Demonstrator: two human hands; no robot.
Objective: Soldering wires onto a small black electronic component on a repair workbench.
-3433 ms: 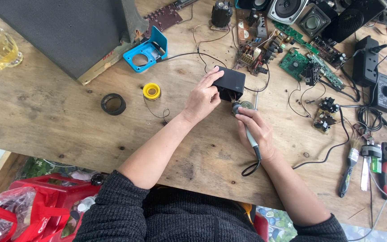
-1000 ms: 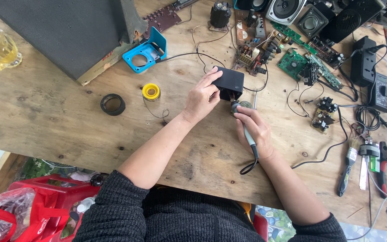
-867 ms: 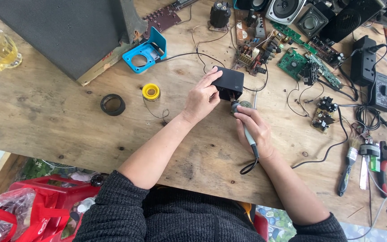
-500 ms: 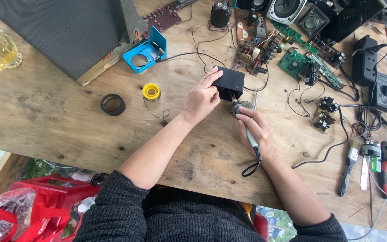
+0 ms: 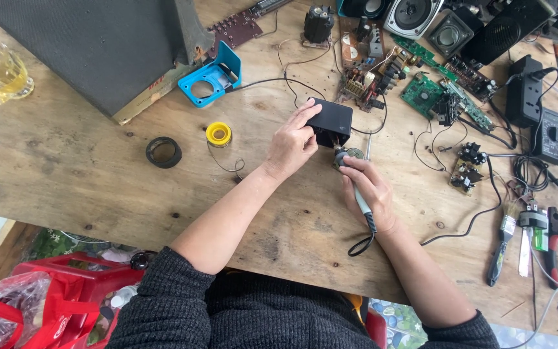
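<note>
Gripping the small black box with my left hand, I hold it tilted above the wooden table, just left of the circuit boards. My right hand is closed around a soldering iron, its cable curling off below my wrist. Its tip disappears under the box's lower edge, so I cannot tell what it touches. A yellow solder spool sits nearby.
</note>
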